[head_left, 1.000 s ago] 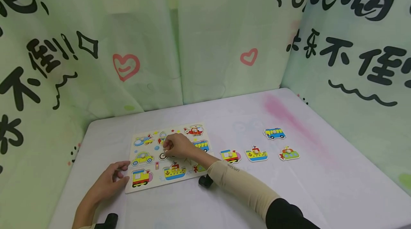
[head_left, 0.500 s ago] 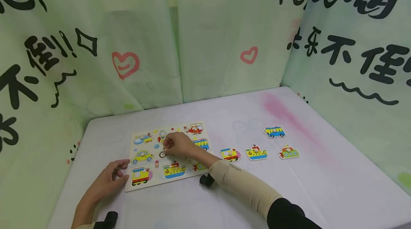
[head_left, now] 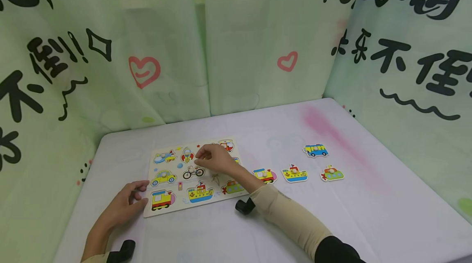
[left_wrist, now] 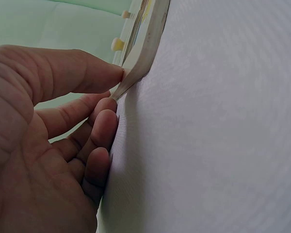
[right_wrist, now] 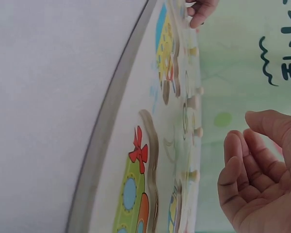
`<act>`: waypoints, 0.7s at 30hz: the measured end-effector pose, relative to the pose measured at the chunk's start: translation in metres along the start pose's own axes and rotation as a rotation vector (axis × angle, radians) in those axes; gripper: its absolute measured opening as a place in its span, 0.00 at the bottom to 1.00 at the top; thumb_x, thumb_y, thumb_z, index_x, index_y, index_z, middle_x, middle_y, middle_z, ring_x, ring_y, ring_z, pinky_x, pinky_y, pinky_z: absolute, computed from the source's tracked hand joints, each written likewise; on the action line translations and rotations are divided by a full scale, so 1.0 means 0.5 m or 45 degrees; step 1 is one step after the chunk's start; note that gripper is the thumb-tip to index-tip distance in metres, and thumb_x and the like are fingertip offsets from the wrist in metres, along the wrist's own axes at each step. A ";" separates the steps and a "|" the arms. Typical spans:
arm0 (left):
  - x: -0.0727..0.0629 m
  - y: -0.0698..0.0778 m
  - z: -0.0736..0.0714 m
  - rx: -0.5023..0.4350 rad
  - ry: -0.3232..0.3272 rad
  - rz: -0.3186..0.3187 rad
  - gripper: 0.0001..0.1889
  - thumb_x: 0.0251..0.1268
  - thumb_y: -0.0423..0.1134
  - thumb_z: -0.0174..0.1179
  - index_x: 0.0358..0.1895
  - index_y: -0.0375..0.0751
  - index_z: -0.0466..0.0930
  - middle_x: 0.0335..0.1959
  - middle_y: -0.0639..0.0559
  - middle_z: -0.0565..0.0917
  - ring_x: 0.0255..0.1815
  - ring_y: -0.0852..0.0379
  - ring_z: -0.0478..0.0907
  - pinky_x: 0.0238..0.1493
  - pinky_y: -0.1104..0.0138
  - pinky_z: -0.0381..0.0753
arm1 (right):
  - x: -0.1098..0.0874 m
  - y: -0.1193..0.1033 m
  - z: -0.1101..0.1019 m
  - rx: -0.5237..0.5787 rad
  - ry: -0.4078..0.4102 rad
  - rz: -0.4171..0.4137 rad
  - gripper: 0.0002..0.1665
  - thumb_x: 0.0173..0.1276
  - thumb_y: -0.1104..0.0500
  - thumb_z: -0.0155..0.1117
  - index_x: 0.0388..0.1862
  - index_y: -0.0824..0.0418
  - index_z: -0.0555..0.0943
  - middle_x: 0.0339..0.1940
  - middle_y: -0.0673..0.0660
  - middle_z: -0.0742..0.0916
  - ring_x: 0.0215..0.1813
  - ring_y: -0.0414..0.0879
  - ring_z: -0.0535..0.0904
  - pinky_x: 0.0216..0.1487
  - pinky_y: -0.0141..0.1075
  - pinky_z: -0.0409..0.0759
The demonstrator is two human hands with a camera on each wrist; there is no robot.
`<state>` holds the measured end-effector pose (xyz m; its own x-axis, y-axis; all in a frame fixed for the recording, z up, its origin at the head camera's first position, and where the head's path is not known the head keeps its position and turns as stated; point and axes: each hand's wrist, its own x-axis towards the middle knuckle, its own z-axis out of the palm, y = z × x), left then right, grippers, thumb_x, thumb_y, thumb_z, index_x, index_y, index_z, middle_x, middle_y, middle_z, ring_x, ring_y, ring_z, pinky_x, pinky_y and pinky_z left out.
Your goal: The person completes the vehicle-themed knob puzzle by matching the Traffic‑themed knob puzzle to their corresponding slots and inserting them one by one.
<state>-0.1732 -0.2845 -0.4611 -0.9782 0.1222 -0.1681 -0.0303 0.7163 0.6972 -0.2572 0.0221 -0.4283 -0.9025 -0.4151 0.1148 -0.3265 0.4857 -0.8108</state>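
Observation:
A pale puzzle board (head_left: pixel 180 200) printed with vehicles lies at the left of the table. My left hand (head_left: pixel 124 203) is at its left edge, thumb and index fingertip touching it. In the left wrist view the thumb (left_wrist: pixel 82 72) meets the board's corner. Above the board's upper middle, my right hand (head_left: pixel 217 158) holds nothing; in the right wrist view its thumb and fingers (right_wrist: pixel 233 145) are apart. The bicycle (head_left: pixel 193 172) now shows just below the right fingertips, beside the rocket (head_left: pixel 187 155). Knobs (right_wrist: pixel 193 174) stand up from the board.
Loose pieces lie right of the board: a train (head_left: pixel 263 175), a ship (head_left: pixel 294 173), a bus (head_left: pixel 315 150) and a submarine (head_left: pixel 332 173). Printed curtains (head_left: pixel 236 82) close off the table's back and sides. The right forearm crosses the board's right part.
My right hand has let go at the bicycle and moved up and right, uncovering the bicycle and rocket. My left hand stays at the board's edge.

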 end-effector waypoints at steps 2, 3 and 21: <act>-0.001 0.001 0.000 -0.005 0.000 -0.004 0.31 0.68 0.33 0.62 0.72 0.32 0.65 0.58 0.39 0.73 0.53 0.47 0.68 0.50 0.56 0.69 | -0.005 0.001 -0.004 0.010 0.006 -0.001 0.08 0.68 0.58 0.71 0.43 0.60 0.86 0.38 0.51 0.87 0.40 0.38 0.80 0.47 0.31 0.78; -0.001 0.002 0.000 -0.008 0.000 -0.004 0.31 0.68 0.33 0.62 0.72 0.32 0.65 0.58 0.39 0.73 0.53 0.46 0.68 0.51 0.56 0.69 | -0.007 0.001 -0.006 0.011 0.010 -0.007 0.08 0.68 0.57 0.71 0.43 0.60 0.86 0.38 0.51 0.87 0.40 0.38 0.81 0.47 0.31 0.78; 0.000 0.002 0.002 0.006 0.011 0.001 0.31 0.68 0.33 0.62 0.72 0.30 0.65 0.57 0.38 0.74 0.53 0.46 0.69 0.52 0.55 0.70 | -0.051 -0.012 -0.028 0.071 0.025 -0.067 0.07 0.68 0.57 0.71 0.42 0.59 0.86 0.37 0.48 0.86 0.39 0.38 0.80 0.45 0.31 0.79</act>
<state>-0.1731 -0.2830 -0.4614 -0.9799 0.1170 -0.1614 -0.0285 0.7192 0.6942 -0.2360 0.0404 -0.4183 -0.8902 -0.4232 0.1689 -0.3578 0.4197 -0.8342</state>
